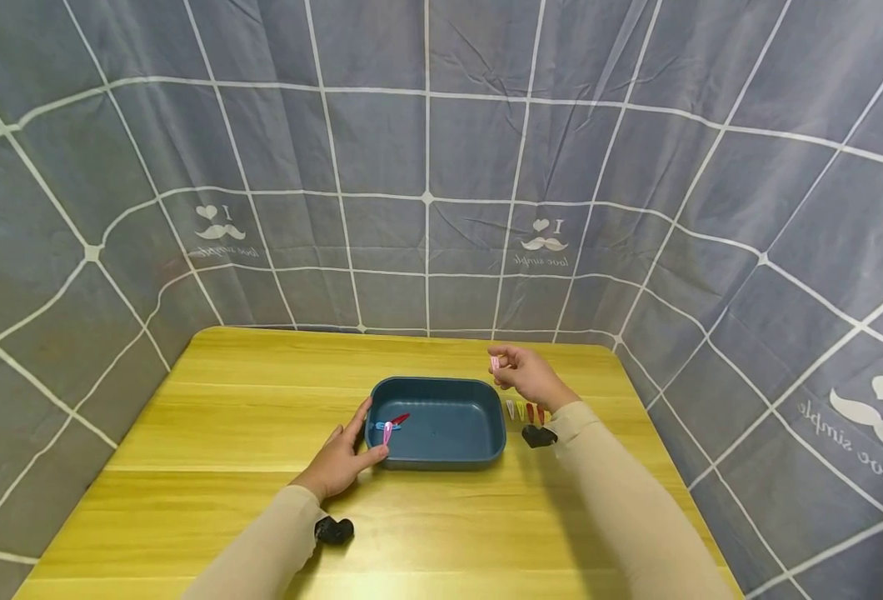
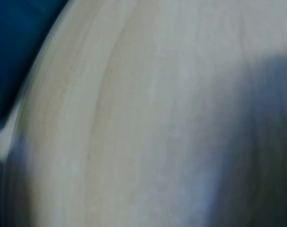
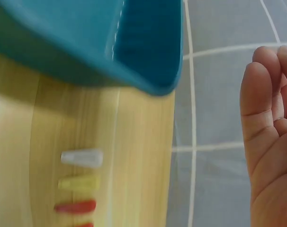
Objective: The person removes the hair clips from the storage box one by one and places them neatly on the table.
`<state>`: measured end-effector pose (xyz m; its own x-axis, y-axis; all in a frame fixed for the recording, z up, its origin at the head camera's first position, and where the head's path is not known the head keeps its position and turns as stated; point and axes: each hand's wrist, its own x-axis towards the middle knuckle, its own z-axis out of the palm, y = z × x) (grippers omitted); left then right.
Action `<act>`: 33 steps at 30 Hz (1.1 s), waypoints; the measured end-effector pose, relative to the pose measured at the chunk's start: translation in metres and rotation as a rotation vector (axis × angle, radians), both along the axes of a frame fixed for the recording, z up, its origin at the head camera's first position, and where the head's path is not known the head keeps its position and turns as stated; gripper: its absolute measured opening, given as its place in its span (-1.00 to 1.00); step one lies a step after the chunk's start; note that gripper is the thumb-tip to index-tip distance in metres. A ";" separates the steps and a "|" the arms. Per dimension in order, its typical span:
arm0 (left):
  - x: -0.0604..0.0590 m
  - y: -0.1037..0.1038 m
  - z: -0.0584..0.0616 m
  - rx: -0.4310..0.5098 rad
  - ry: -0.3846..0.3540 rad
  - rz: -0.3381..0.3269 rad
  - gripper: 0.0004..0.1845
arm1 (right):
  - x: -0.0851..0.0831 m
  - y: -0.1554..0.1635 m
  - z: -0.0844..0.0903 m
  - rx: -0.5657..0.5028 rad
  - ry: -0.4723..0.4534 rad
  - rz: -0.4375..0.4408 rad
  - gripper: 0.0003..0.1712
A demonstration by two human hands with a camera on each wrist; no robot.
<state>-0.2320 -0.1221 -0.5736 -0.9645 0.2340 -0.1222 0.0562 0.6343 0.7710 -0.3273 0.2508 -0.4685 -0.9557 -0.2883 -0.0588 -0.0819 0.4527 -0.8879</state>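
Teal tray [image 3: 148, 56], clips [image 3: 82, 158], right hand [image 3: 271, 142]

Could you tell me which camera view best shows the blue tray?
The head view: the whole blue tray shows on the table, clips inside. The right wrist view shows only one corner from beside it, and the left wrist view just a blurred blue edge.

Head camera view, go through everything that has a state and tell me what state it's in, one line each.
Blue tray: upright on the table, three clips inside at its left end.
Left hand: resting against the tray's left rim, fingers relaxed.
Right hand: raised above the table, pinching a pink clip.
Row of clips: lying on the table right of the tray, untouched.
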 end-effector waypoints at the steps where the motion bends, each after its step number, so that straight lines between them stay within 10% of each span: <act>1: 0.000 0.000 0.000 0.002 0.000 -0.001 0.01 | 0.000 0.005 -0.001 0.004 -0.001 -0.005 -0.45; 33: -0.007 -0.004 0.004 -0.010 -0.025 -0.018 0.01 | 0.014 0.107 -0.040 0.194 -0.051 -0.222 -0.42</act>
